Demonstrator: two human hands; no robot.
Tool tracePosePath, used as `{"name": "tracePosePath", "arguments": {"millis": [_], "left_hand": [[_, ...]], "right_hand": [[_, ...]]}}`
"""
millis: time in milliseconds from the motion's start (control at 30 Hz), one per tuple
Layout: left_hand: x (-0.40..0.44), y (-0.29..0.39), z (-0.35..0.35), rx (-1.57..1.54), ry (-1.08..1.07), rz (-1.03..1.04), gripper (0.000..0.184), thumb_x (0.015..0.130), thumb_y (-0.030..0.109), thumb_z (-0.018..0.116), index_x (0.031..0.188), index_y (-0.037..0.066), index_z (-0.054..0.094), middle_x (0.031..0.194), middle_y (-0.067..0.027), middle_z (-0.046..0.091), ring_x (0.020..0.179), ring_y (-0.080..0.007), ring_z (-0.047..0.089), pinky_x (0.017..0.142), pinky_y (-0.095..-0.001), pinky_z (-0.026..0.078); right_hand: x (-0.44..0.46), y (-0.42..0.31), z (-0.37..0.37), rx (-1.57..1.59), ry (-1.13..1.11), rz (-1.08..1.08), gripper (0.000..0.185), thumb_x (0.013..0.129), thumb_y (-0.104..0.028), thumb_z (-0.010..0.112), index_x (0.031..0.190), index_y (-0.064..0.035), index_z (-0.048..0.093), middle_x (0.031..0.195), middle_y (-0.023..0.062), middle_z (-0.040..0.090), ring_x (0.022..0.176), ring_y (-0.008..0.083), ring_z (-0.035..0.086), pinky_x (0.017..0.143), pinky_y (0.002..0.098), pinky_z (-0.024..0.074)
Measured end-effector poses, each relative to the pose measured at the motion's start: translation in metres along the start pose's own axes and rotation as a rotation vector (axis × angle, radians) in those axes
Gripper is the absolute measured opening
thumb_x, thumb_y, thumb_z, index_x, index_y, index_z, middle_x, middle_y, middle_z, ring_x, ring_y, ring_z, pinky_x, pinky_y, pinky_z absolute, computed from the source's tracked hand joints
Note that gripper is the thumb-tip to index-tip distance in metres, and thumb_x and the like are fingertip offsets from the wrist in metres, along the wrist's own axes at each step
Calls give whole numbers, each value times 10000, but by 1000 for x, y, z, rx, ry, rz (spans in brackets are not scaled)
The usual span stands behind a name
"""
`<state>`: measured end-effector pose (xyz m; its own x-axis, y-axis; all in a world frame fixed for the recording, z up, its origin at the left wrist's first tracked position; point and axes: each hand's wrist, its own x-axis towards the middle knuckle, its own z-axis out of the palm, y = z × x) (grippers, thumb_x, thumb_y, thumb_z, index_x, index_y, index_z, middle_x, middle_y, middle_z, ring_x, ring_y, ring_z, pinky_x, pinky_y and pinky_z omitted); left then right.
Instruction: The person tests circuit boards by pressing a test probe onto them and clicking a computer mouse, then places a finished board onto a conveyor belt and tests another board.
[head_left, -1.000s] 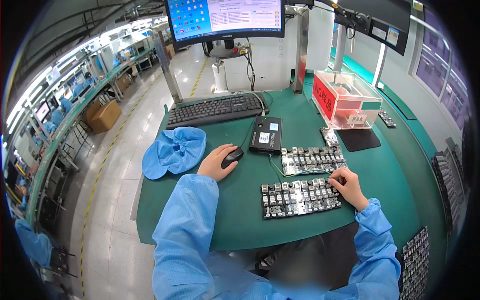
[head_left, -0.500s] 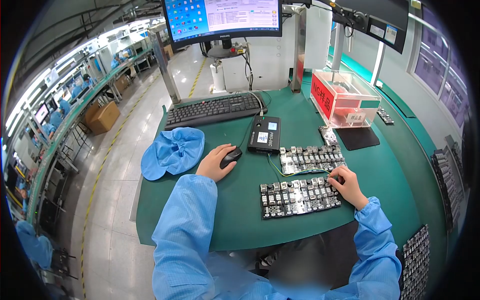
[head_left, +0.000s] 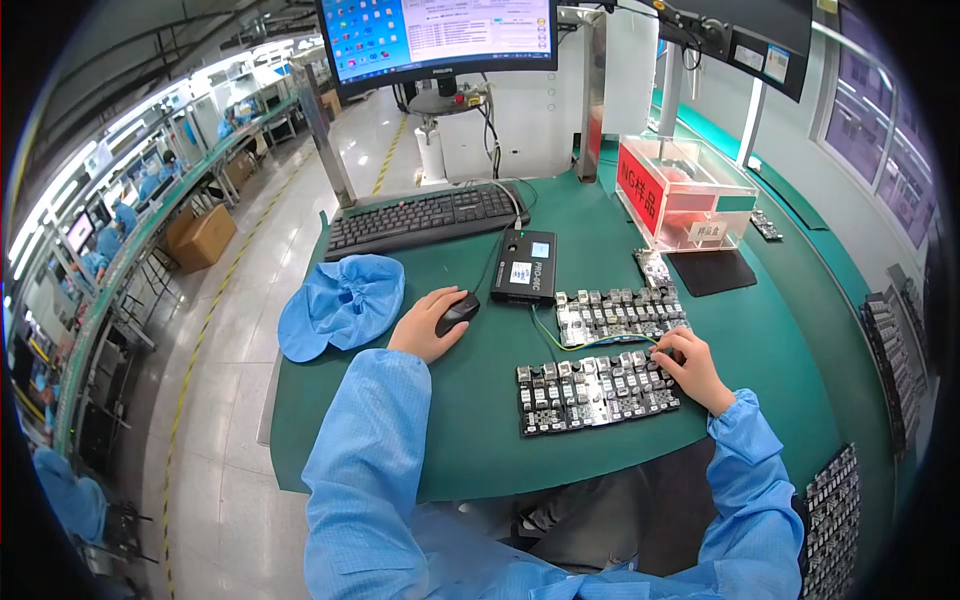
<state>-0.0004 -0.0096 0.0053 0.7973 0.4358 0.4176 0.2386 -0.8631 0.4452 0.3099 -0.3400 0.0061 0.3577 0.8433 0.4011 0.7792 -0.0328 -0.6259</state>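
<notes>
My left hand (head_left: 428, 326) rests curled over a black computer mouse (head_left: 458, 314) on the green mat. My right hand (head_left: 693, 367) is closed in a pinch at the upper right corner of the nearer circuit board panel (head_left: 597, 393). Between its fingertips runs the end of a thin yellow-green cable (head_left: 570, 347); the tip is hidden by the fingers. That cable leads from a black PRO-06C box (head_left: 526, 266) with a small lit screen. Just behind the nearer panel lies a second circuit board panel (head_left: 612, 316), close to my right fingers.
A keyboard (head_left: 425, 222) lies below the monitor (head_left: 438, 40). Left of the mouse is a blue cloth cap (head_left: 343, 305). A clear acrylic box (head_left: 687, 195) with a red label and a black pad (head_left: 712, 273) are at the back right. More board panels (head_left: 832, 525) stand low right.
The camera view has shifted slightly. Both hands keep their places, the left on the mouse and the right at the panel's corner with the cable.
</notes>
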Motion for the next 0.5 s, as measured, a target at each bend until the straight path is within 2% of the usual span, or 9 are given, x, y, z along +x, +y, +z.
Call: {"name": "tracePosePath", "arguments": {"millis": [500], "left_hand": [[0,3,-1,-1,0,-3,494,867,222,692,1326,120,540,1379,-113,530,1264,-311,518,1066,-378,417]], "right_hand": [[0,-1,-1,-3,11,-9,96,822,-78,732,872,-31,665,832,29,561,596,119,439,554,269,385]]}}
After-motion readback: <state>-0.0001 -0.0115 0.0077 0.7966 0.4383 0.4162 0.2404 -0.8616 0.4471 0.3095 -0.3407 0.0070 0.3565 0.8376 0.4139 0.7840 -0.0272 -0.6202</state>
